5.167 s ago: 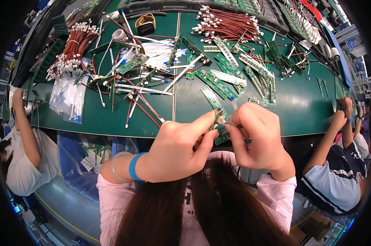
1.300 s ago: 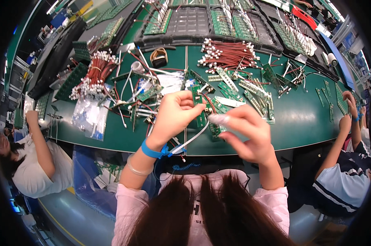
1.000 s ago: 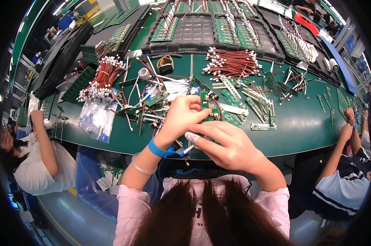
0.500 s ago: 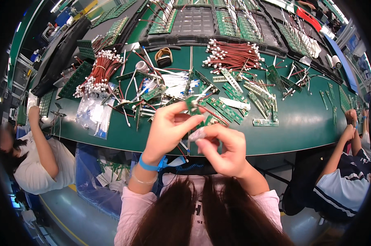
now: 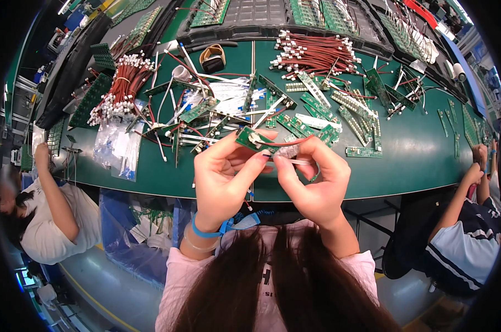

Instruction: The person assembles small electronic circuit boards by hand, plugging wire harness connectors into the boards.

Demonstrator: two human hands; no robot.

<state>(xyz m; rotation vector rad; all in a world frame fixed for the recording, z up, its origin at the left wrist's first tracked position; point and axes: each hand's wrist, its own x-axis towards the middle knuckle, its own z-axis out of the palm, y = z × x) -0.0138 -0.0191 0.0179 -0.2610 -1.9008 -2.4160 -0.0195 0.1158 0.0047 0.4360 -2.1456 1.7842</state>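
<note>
My left hand (image 5: 225, 171) pinches a small green circuit board (image 5: 250, 138) between thumb and fingers, tilted above the front of the table. A dark red wire (image 5: 292, 143) runs from the board's white connector toward my other hand. Close beside the board's lower right edge, my right hand (image 5: 314, 174) is closed with thumb and index finger together. The fingertip there has a pale wrapping. A white flat cable (image 5: 301, 162) shows between its fingers, and its far end is hidden. Just beyond, boards with wires and white flat cables (image 5: 222, 94) lie in a tangle.
Bundled red wires with white connectors (image 5: 123, 88) lie left, another pile (image 5: 317, 52) at the back. Loose board strips (image 5: 361, 119) lie right of centre. Black trays (image 5: 234, 36) line the back. A black-and-tan roll (image 5: 212, 58) lies before them. People work at both sides.
My right hand has risen and moved right, and the white flat cable now shows in it. The board in my left hand has turned from upright to nearly level.
</note>
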